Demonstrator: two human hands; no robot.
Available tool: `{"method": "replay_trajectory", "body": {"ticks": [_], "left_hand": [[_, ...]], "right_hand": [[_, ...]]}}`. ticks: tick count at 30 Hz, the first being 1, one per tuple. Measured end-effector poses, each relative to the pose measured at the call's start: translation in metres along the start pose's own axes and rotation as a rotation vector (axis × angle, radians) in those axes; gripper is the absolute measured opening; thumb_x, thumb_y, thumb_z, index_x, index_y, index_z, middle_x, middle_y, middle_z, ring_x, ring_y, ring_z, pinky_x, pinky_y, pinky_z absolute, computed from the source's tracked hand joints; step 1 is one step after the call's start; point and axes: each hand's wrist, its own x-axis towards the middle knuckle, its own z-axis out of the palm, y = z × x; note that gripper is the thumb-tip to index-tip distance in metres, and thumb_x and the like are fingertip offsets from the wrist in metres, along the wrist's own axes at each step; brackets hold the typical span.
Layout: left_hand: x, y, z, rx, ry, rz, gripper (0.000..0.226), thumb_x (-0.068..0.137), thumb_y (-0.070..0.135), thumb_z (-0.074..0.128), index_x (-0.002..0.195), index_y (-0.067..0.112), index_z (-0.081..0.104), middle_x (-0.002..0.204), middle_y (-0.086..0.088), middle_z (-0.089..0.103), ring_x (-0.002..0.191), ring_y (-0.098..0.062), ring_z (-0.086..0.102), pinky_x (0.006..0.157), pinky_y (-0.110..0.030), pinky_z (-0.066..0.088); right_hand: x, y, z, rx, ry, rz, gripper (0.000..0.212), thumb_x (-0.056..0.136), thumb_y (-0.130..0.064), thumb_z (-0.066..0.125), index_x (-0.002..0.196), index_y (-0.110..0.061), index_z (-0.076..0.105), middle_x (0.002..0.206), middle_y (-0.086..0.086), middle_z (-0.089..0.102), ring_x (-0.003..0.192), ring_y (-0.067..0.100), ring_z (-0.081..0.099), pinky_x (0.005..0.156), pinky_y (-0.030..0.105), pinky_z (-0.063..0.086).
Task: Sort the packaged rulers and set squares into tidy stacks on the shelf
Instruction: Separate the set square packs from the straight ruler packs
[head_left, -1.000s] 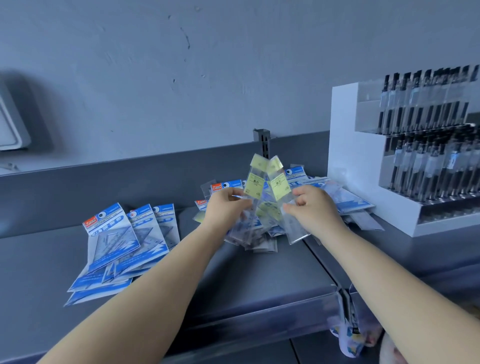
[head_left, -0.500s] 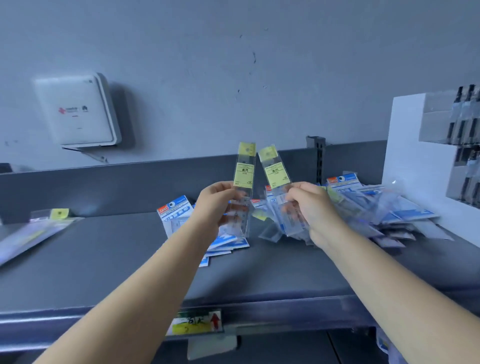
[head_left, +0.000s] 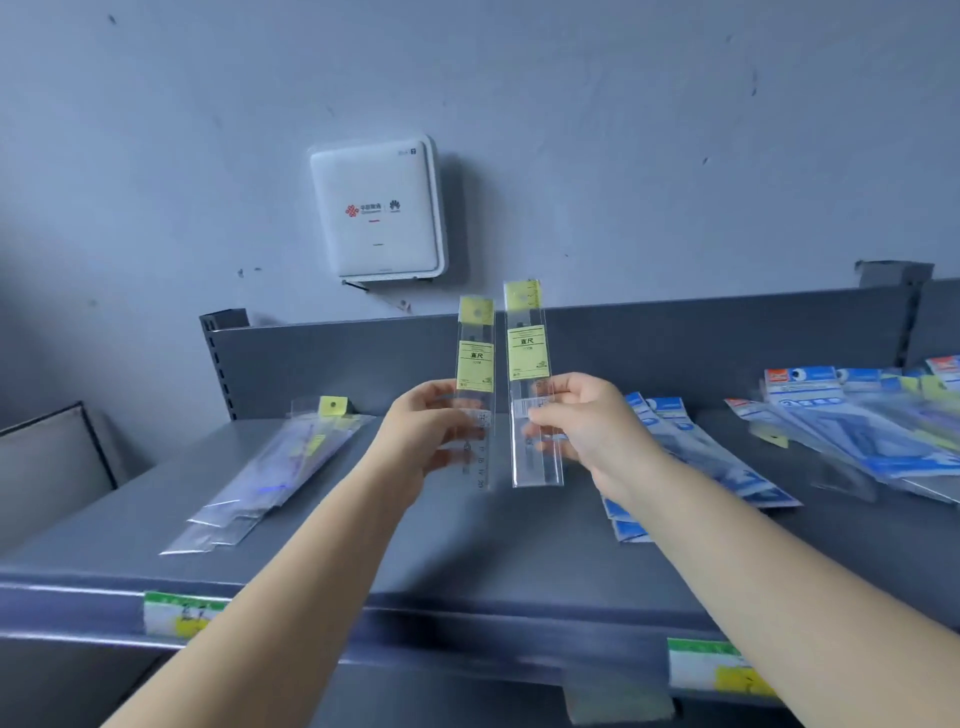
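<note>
Clear plastic sleeves with yellow labels are what we have in both hands. Our left hand (head_left: 426, 431) pinches the left ruler pack (head_left: 475, 389) near its lower half, thumb in front and fingers behind. Our right hand (head_left: 582, 426) pinches the right ruler pack (head_left: 530, 384) the same way. Both packs stand upright, side by side and just apart, in the air above the middle of the shelf (head_left: 467, 545). They look like the same kind, so we think the step now is to put them together and lay them on the ruler stack (head_left: 270, 467), which lies near the left edge of the shelf, with its yellow tab up by the back wall of the shelf. To do it well, we should slide one pack onto the other so the yellow tops line up, then hold both in one hand. The sleeves look slippery, so a firm pinch should help. We should set them down pointing the same way as the stack, yellow ends together and edges even. The blue set square packs (head_left: 675, 447) lie on the right side of the shelf, and more blue packs (head_left: 857, 415) lie in a loose heap by the right edge. Those are a different kind, so we should keep the rulers away from them.
</note>
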Motion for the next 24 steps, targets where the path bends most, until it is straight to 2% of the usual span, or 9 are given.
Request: {"method": "replay_trajectory", "body": {"ticks": [5, 9, 12, 14, 17, 19, 22, 23, 24], "left_hand": [[0.014, -0.002, -0.078, -0.015, 0.045, 0.01, 0.029, 0.085, -0.012, 0.054, 0.096, 0.013, 0.061, 0.082, -0.004, 0.065, 0.065, -0.017, 0.062, 0.051, -0.024, 0.053], [0.025, -0.003, -0.133, -0.022, 0.05, 0.019, 0.03, 0.085, -0.013, 0.052, 0.096, 0.013, 0.061, 0.082, -0.004, 0.065, 0.063, -0.016, 0.062, 0.049, -0.024, 0.052], [0.033, -0.004, -0.17, -0.017, 0.07, 0.024, 0.03, 0.085, -0.013, 0.053, 0.104, 0.009, 0.061, 0.084, -0.005, 0.066, 0.06, -0.014, 0.063, 0.049, -0.024, 0.052], [0.039, -0.007, -0.19, 0.004, 0.075, 0.024, 0.032, 0.085, -0.012, 0.054, 0.111, 0.005, 0.06, 0.088, -0.006, 0.066, 0.064, -0.016, 0.063, 0.051, -0.025, 0.053], [0.047, -0.018, -0.21, 0.255, 0.115, 0.037, 0.042, 0.084, -0.006, 0.058, 0.125, 0.004, 0.054, 0.107, -0.008, 0.062, 0.082, -0.02, 0.058, 0.06, -0.025, 0.048], [0.053, -0.026, -0.219, 0.441, 0.223, 0.061, 0.05, 0.085, 0.001, 0.059, 0.133, 0.009, 0.047, 0.122, -0.008, 0.056, 0.091, -0.019, 0.052, 0.07, -0.026, 0.041], [0.06, -0.03, -0.229, 0.464, 0.314, 0.123, 0.046, 0.087, 0.007, 0.055, 0.132, 0.012, 0.048, 0.123, -0.004, 0.055, 0.094, -0.017, 0.051, 0.078, -0.027, 0.037], [0.06, -0.03, -0.229, 0.489, 0.311, 0.131, 0.043, 0.087, 0.008, 0.054, 0.13, 0.013, 0.05, 0.121, -0.003, 0.056, 0.094, -0.016, 0.051, 0.078, -0.027, 0.037], [0.061, -0.031, -0.229, 0.528, 0.297, 0.136, 0.041, 0.087, 0.01, 0.054, 0.128, 0.014, 0.052, 0.119, -0.002, 0.056, 0.094, -0.016, 0.051, 0.078, -0.027, 0.038]], "right_hand": [[0.012, 0.002, 0.076, -0.024, -0.051, 0.014, 0.024, 0.08, 0.011, 0.058, 0.081, -0.013, 0.055, 0.081, 0.005, 0.063, 0.077, 0.023, 0.06, 0.083, 0.041, 0.052], [0.022, 0.004, 0.125, -0.056, -0.053, 0.014, 0.022, 0.081, 0.009, 0.058, 0.081, -0.013, 0.055, 0.085, 0.009, 0.062, 0.077, 0.024, 0.06, 0.085, 0.045, 0.052], [0.028, 0.005, 0.155, -0.061, -0.058, 0.018, 0.023, 0.082, 0.01, 0.058, 0.081, -0.013, 0.055, 0.081, 0.007, 0.061, 0.073, 0.023, 0.059, 0.085, 0.044, 0.052], [0.032, 0.006, 0.173, -0.075, -0.066, 0.017, 0.021, 0.083, 0.009, 0.057, 0.082, -0.013, 0.054, 0.082, 0.007, 0.061, 0.074, 0.023, 0.059, 0.084, 0.044, 0.052], [0.036, 0.009, 0.195, -0.101, -0.086, 0.014, 0.017, 0.084, 0.008, 0.057, 0.087, -0.009, 0.055, 0.081, 0.005, 0.061, 0.071, 0.019, 0.059, 0.072, 0.033, 0.052], [0.04, 0.01, 0.206, -0.125, -0.078, -0.006, 0.017, 0.084, 0.007, 0.057, 0.087, -0.01, 0.055, 0.08, 0.005, 0.062, 0.068, 0.017, 0.058, 0.067, 0.027, 0.05], [0.049, 0.007, 0.219, -0.09, -0.049, -0.059, 0.017, 0.083, 0.006, 0.061, 0.09, -0.009, 0.058, 0.089, 0.011, 0.065, 0.071, 0.019, 0.06, 0.077, 0.035, 0.053], [0.053, 0.005, 0.223, -0.103, -0.058, -0.071, 0.018, 0.083, 0.003, 0.062, 0.1, -0.005, 0.059, 0.094, 0.012, 0.065, 0.074, 0.021, 0.061, 0.081, 0.038, 0.053], [0.056, 0.004, 0.226, -0.165, -0.068, -0.066, 0.03, 0.084, -0.004, 0.064, 0.113, 0.0, 0.055, 0.1, 0.011, 0.064, 0.08, 0.022, 0.062, 0.084, 0.039, 0.052]]}}
